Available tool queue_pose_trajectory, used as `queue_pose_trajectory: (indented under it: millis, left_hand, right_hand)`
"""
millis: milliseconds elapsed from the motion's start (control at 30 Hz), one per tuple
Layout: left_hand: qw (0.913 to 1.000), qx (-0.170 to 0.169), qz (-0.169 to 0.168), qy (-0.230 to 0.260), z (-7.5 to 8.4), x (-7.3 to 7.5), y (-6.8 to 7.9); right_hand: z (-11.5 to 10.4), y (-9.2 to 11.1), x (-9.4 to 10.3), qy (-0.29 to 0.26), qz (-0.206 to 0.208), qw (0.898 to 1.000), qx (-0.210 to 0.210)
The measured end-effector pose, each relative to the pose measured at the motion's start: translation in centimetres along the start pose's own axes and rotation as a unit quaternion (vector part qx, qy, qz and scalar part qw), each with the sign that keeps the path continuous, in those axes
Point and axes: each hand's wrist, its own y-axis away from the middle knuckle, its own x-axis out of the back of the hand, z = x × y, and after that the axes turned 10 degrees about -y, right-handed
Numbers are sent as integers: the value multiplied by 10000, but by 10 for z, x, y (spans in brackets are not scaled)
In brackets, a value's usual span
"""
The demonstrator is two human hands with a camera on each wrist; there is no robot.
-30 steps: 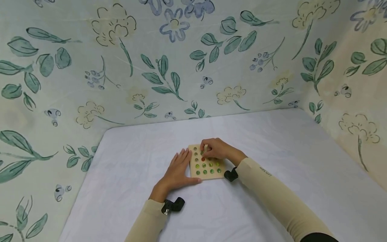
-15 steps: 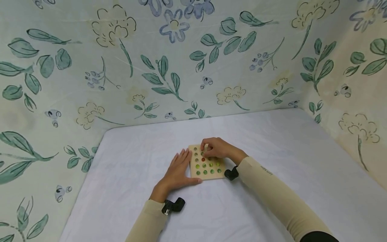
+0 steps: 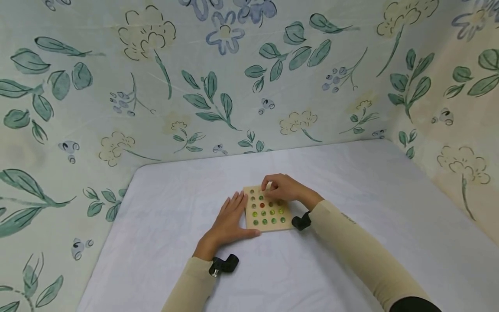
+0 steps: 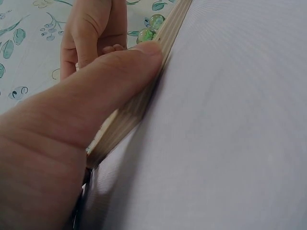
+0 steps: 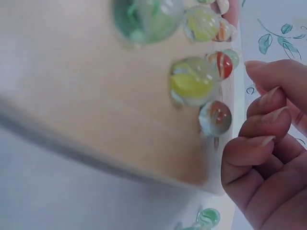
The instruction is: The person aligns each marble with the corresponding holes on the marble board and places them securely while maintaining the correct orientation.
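A pale wooden board (image 3: 288, 224) carries rows of glass marbles, mostly green and yellow, with a red marble (image 3: 262, 205) near the middle. My left hand (image 3: 231, 219) rests against the board's left side, fingers straight, the thumb (image 4: 139, 55) along its near edge. Over the upper right part of the board is my right hand (image 3: 286, 187), its fingers bent and no marble showing between them. In the right wrist view its fingertips (image 5: 259, 143) are beside the board, near a clear and orange marble (image 5: 216, 118). Some upper right marbles are hidden beneath this hand.
A white cloth (image 3: 175, 195) covers the table. Past the board's edge, a green swirled marble (image 5: 209, 217) shows low in the right wrist view. Flower-patterned fabric (image 3: 218, 86) rises behind the table, and more hangs at the right.
My right hand has shifted slightly up and to the right, uncovering a green marble above the red one and others beside it. My left hand and the board stay in place.
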Motion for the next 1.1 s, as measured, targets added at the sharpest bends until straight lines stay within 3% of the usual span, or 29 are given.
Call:
queue_pose_trajectory:
  millis: [467,1100]
  left_hand:
    - [10000,55,1,-24,1,1,1]
    - [10000,34,22,-70,1,-1,1]
  right_hand:
    - [4,14,18,222,428,9988,122]
    - [17,28,23,295,433,9986,37]
